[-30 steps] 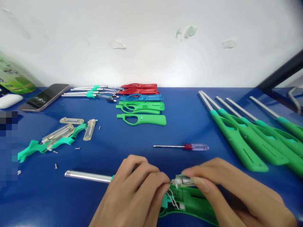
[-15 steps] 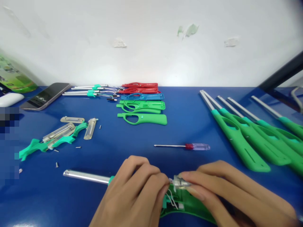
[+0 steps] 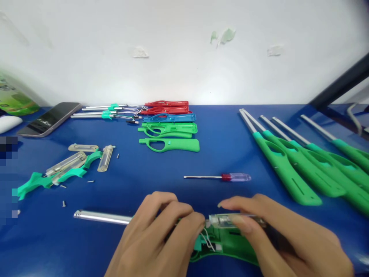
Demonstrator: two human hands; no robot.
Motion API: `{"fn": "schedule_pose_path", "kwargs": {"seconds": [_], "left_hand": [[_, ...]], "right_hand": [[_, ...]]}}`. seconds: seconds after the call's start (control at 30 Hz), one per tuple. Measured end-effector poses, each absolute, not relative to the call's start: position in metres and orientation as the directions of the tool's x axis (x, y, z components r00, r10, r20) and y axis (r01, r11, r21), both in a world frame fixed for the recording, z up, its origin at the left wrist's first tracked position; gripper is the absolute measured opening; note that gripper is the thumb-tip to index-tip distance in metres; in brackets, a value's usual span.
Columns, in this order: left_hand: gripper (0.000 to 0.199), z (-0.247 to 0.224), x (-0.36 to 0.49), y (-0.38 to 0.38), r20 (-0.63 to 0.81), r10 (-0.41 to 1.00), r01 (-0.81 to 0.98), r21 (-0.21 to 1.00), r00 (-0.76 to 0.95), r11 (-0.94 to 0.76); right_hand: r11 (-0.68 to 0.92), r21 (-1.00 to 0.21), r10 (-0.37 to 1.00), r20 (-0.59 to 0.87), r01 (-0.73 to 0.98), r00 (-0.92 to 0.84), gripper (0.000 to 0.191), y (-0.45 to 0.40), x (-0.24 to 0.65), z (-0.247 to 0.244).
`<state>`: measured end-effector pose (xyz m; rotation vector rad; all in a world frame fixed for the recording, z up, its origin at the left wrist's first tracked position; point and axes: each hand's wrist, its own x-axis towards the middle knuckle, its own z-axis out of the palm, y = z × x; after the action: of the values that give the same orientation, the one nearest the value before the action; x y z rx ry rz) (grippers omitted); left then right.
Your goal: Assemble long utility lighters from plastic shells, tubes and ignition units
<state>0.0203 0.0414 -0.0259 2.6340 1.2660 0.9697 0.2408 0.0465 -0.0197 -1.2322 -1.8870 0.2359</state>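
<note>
My left hand (image 3: pixel 161 234) is closed over a green lighter half-shell (image 3: pixel 239 246), hiding much of its front; a silver tube (image 3: pixel 100 217) sticks out to the left. Thin white wires (image 3: pixel 208 239) and a small black and white part show inside the shell. Above the shell, a clear fuel tank (image 3: pixel 223 221) lies lengthwise, its valve end close to my left fingertips. My right hand (image 3: pixel 288 234) holds this tank, thumb pressed on its side and index finger raised off it. The tank's far end is hidden behind the thumb.
Behind my hands lies a screwdriver (image 3: pixel 233 177). Assembled green lighters (image 3: pixel 288 169) stretch along the right. Green, blue and red shells (image 3: pixel 175 145) and wired tubes (image 3: pixel 106 114) sit toward the wall. To the left are clear tanks (image 3: pixel 105 158), teal triggers (image 3: pixel 34 184), loose screws and a phone (image 3: pixel 49 120).
My right index finger has lifted off the clear tank, and more of the tank shows lying along the shell. My left hand stays on the lighter. The whole view shifts slightly.
</note>
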Motion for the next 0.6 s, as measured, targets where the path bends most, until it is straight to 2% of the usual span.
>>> {"fn": "schedule_pose_path", "kwargs": {"seconds": [0.1,0.23,0.37,0.43,0.6], "left_hand": [[0.022,-0.024,0.017,0.045,0.477,0.722,0.665,0.32,0.502,-0.675],[0.024,-0.024,0.015,0.046,0.467,0.72,0.657,0.325,0.514,-0.68],[0.026,-0.028,0.017,0.043,0.459,0.752,0.677,0.356,0.473,-0.644],[0.028,-0.03,0.018,0.043,0.452,0.769,0.684,0.378,0.452,-0.624],[0.028,-0.026,0.016,0.042,0.489,0.757,0.697,0.351,0.433,-0.625]], "right_hand": [[0.465,-0.544,0.855,0.481,0.699,-0.194,0.015,0.048,0.247,-0.019],[0.444,-0.591,0.878,0.437,0.673,-0.196,0.023,0.047,0.249,-0.018],[0.418,-0.639,0.9,0.386,0.646,-0.201,0.01,0.042,0.252,-0.025],[0.408,-0.629,0.904,0.381,0.662,-0.195,0.016,0.039,0.256,-0.029],[0.408,-0.582,0.888,0.431,0.703,-0.159,0.012,0.033,0.261,-0.034]]}}
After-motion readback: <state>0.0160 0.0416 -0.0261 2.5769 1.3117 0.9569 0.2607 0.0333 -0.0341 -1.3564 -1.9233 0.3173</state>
